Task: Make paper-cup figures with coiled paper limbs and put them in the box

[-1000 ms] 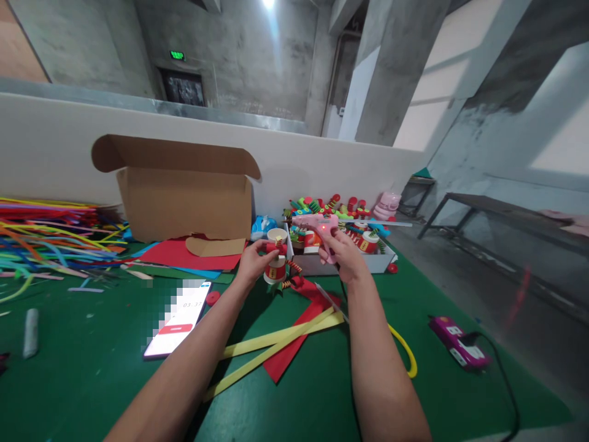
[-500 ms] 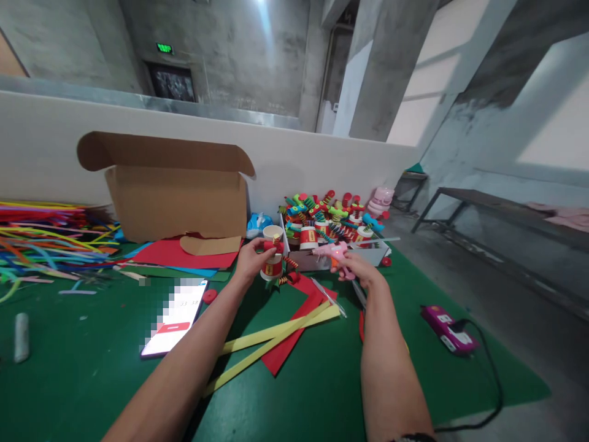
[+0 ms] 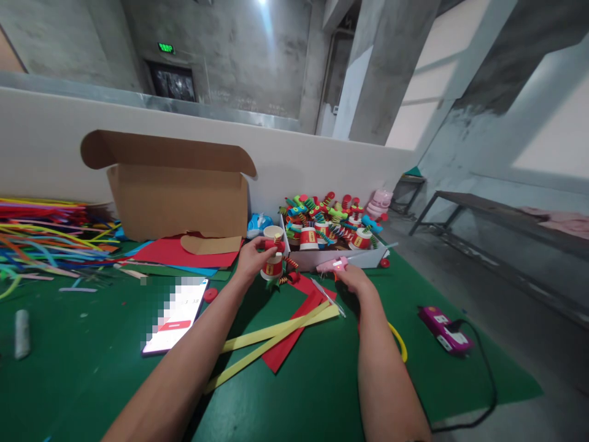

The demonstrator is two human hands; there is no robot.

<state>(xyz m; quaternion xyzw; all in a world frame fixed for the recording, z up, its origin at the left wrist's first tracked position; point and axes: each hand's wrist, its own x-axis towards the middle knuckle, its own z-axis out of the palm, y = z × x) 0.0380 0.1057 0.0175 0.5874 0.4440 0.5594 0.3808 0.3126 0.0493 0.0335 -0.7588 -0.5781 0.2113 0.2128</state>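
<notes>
A: Left hand (image 3: 251, 261)?
B: Closed; fingers pinch the red upper part of a paper-cup figure (image 3: 272, 268). Cup with red band below, folded-paper spring limbs alongside.

A: Position of the figure?
B: Near the middle of the green surface (image 3: 294, 405), just beside the left end of the white box (image 3: 363, 260). Whether its base touches the surface: cannot tell.

A: Right hand (image 3: 354, 277)?
B: Gripping the pink glue gun (image 3: 332, 265) at its handle, low in front of the box, nozzle pointing left. Contact between gun and surface: cannot tell.

A: Contents of the box?
B: Many similar figures, crowded together; red, green and blue parts noted.

A: Nearer the wearer?
B: Two yellow strips (image 3: 276, 329) crossing over red paper (image 3: 288, 348), between the forearms. A slim silver tool (image 3: 327, 296) lies slanted at their upper end.

A: Left of the left forearm?
B: Phone (image 3: 177, 325), lit, partly pixelated. Red disc (image 3: 210, 295) just beside it.
</notes>
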